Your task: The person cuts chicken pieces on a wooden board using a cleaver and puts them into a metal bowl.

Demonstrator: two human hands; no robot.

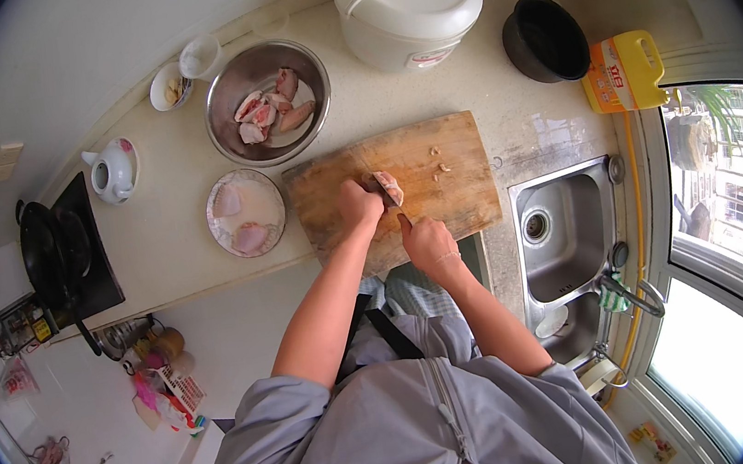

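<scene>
A wooden cutting board [458,200] lies in front of me at the counter's edge. My right hand [430,244] is closed around the handle of a knife [400,212], whose blade is mostly hidden. A piece of raw meat [390,188], apparently chicken, lies on the board beside the blade. My left hand [361,203] is next to it at the blade; whether its fingers grip the knife or the meat cannot be told. Small scraps [441,168] lie at the board's right. Several raw chicken pieces [256,112] sit in a steel bowl [218,136] beyond the board.
Left of the board is a plate [241,178] with two raw pieces. Behind stand a white rice cooker [414,11], a black pot [546,40] and a yellow jug [626,70]. At right is a steel sink [563,236]; a teapot [111,172] and black wok [44,255] stand left.
</scene>
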